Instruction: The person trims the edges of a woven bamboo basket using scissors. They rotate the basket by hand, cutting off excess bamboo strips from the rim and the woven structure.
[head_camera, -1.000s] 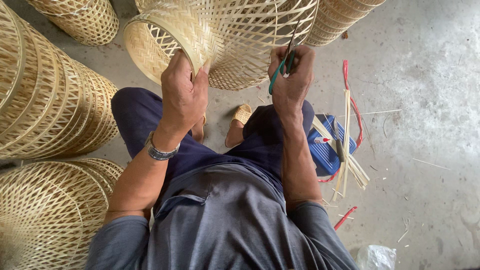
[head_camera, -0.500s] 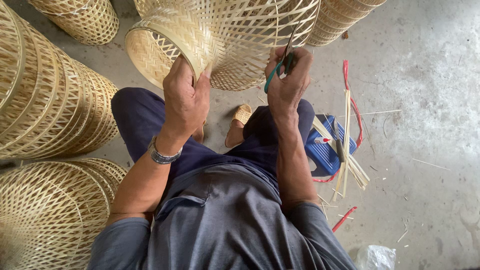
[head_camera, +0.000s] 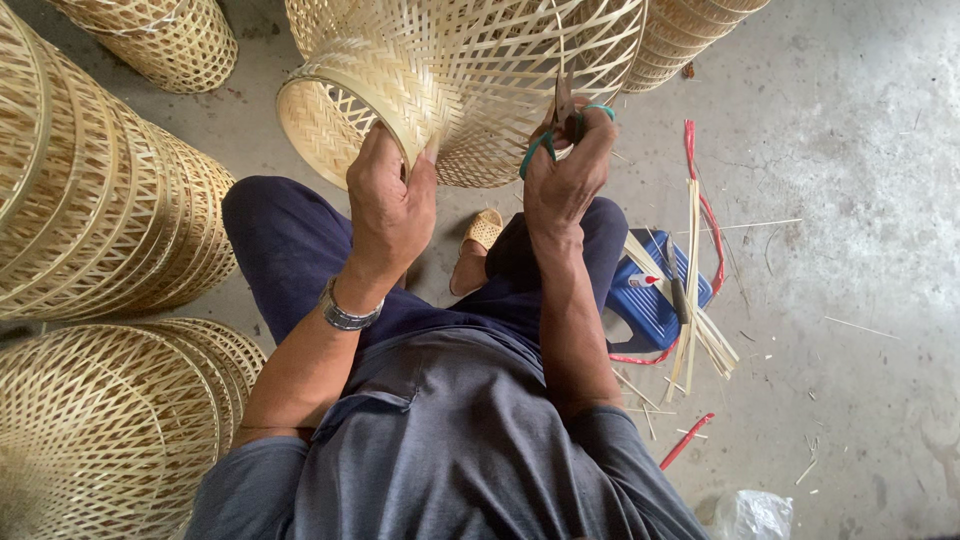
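Head view: a seated person looks down over their own lap at a woven bamboo basket held at the upper middle of the frame.
Left hand: the left hand is clamped on the basket's narrow rim band, fingers curled over the edge and thumb pressed against the weave; a metal watch sits on the wrist.
Right hand: the right hand is closed around green-handled scissors, fingers through the loops, blades pointing up against the basket's side.
Blades: whether they are parted or closed cannot be told; they are small and partly hidden by the weave.
Basket position: tilted on its side above the knees, narrow mouth toward the left hand, wide end running out of the top of the frame.
Basket look: pale straw-coloured strips, an open diagonal lattice over the body, a tighter plaited band at the rim.
Progress: body and rim look fully woven, so the making seems nearly done; by the look of it only trimming of stray ends is left.
Surroundings: stacked baskets of the same kind fill the left side; a blue stool at centre right carries loose bamboo strips and red strips; offcuts lie on the concrete floor.
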